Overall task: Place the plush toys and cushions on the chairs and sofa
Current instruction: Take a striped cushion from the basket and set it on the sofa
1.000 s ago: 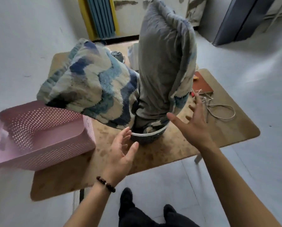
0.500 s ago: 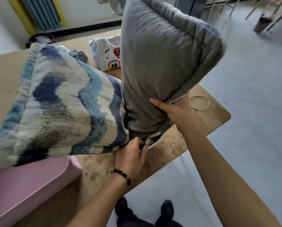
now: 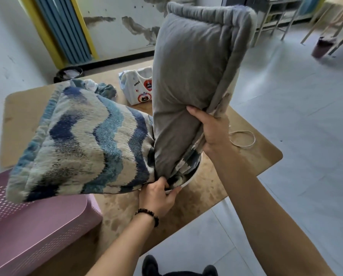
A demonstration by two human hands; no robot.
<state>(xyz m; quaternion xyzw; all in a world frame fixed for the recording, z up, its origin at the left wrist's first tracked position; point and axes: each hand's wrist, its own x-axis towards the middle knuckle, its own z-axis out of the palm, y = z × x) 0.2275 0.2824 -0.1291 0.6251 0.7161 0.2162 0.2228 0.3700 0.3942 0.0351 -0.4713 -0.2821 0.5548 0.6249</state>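
The room is plain: a pale tiled floor (image 3: 296, 116) fills the right side of the frame, and a white wall (image 3: 116, 26) with peeling grey patches runs across the top. A blue panel (image 3: 63, 30) edged in yellow stands in the upper left, with a dark bin (image 3: 68, 73) at its foot. Wooden chair legs (image 3: 323, 22) show in the upper right corner, blurred.

A stained brown bench (image 3: 206, 188) takes the centre. On its lower left corner sits a pink perforated basket (image 3: 37, 232). A wavy blue-and-cream cushion (image 3: 91, 144) leans left over the basket. Beside it a grey cushion (image 3: 188, 80) stands upright, and both lower ends are tucked into a white-rimmed tub (image 3: 187, 181) on the bench.

The right hand (image 3: 212, 132) is closed around the grey cushion's edge, thumb across its face. The left hand (image 3: 158, 196), with a bead bracelet (image 3: 147, 215) at the wrist, pinches the fabric at the tub's rim.

Behind the cushions are a white printed bag (image 3: 137, 87) and crumpled cloth (image 3: 105, 89). A cord loop (image 3: 244, 138) lies at centre right.
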